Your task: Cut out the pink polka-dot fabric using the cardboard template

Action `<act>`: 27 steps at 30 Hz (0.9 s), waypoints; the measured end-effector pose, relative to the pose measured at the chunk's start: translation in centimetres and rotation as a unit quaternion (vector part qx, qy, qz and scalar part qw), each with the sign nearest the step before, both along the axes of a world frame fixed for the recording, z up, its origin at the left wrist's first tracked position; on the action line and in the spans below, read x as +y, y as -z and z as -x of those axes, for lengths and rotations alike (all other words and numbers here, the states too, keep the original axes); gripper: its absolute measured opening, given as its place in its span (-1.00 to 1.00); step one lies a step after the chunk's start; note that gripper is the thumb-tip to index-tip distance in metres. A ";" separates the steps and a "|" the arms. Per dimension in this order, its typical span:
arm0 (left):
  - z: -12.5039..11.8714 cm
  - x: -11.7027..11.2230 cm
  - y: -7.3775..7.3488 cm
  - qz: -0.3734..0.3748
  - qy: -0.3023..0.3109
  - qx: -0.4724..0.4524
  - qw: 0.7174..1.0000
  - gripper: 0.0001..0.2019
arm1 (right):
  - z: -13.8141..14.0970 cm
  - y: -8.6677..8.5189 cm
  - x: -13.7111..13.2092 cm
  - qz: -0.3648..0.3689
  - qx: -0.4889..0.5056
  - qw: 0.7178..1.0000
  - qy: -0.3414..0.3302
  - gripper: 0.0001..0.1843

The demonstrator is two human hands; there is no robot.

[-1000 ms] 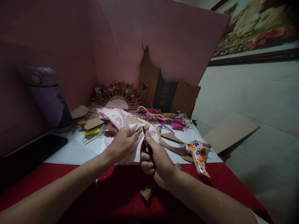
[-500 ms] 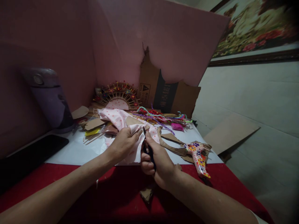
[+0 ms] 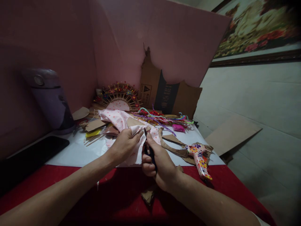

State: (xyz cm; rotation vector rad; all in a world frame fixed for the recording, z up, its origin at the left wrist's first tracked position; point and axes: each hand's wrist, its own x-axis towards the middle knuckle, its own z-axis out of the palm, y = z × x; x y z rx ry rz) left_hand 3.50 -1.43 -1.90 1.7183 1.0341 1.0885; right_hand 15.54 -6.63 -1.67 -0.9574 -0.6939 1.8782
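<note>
My left hand [image 3: 124, 145] pinches the edge of a pink spotted cloth [image 3: 117, 118] that lies over a brown cardboard piece [image 3: 132, 121]. My right hand [image 3: 158, 163] is closed round the dark handles of scissors [image 3: 149, 150], whose blades point up into the cloth right beside my left fingers. Both hands hover over the near edge of a white sheet [image 3: 77, 152] on the red table cover [image 3: 122, 194].
A flower-patterned glue gun [image 3: 199, 158] lies to the right on cardboard offcuts. Behind are coloured pipe cleaners [image 3: 162, 116], a fan-shaped stick craft [image 3: 118, 95], standing cardboard [image 3: 164, 92] and a pink backboard. A purple jug [image 3: 50, 99] and a black phone [image 3: 30, 157] sit at left.
</note>
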 end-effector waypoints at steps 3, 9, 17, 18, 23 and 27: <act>0.0 0.0 0.0 -0.005 -0.004 0.003 1.000 -0.71 | 0.0 -0.1 0.0 -0.002 -0.003 1.000 0.003 -0.47; 0.0 0.0 0.0 0.000 0.000 -0.006 1.000 -0.71 | 0.1 0.0 0.0 -0.002 0.002 1.000 -0.003 -0.48; -0.1 -0.1 -0.2 -0.003 -0.004 -0.004 1.000 -0.72 | -0.1 0.1 0.1 -0.001 0.007 1.000 -0.003 -0.49; -0.1 -0.2 -0.2 -0.003 -0.002 -0.006 1.000 -0.72 | -0.1 0.1 0.0 -0.002 0.006 1.000 -0.003 -0.48; 0.0 0.0 0.1 -0.002 -0.002 -0.005 1.000 -0.70 | 0.0 0.0 0.0 -0.004 0.002 1.000 -0.002 -0.47; 0.0 0.1 0.1 -0.004 -0.001 -0.003 1.000 -0.71 | 0.0 0.0 0.0 -0.006 -0.002 1.000 0.001 -0.47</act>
